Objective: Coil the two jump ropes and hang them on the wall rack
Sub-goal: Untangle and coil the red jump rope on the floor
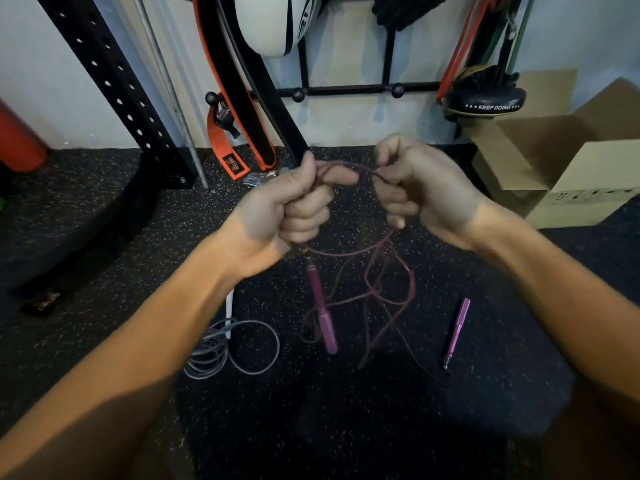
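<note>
Both hands hold a thin purple jump rope (pixel 377 296) above the speckled black floor. My left hand (pixel 294 206) is closed around gathered loops of its cord. My right hand (pixel 415 188) pinches the cord a short way to the right, and a short span runs between the hands. One purple handle (pixel 323 306) dangles below my left hand; the other purple handle (pixel 457 332) lies on the floor to the right. Loose cord hangs tangled between them. A grey jump rope (pixel 228 351) lies coiled on the floor at lower left, with a white handle (pixel 229 308). The black wall rack (pixel 346 91) with knob pegs is straight ahead.
An orange-and-black lifting belt (pixel 239 109) and a white punching bag (pixel 280 26) hang on the rack's left side. Resistance bands (pixel 464 50) and a black pad (pixel 485 95) hang on its right. Open cardboard boxes (pixel 568 174) stand at right. A black perforated upright (pixel 114 84) stands at left.
</note>
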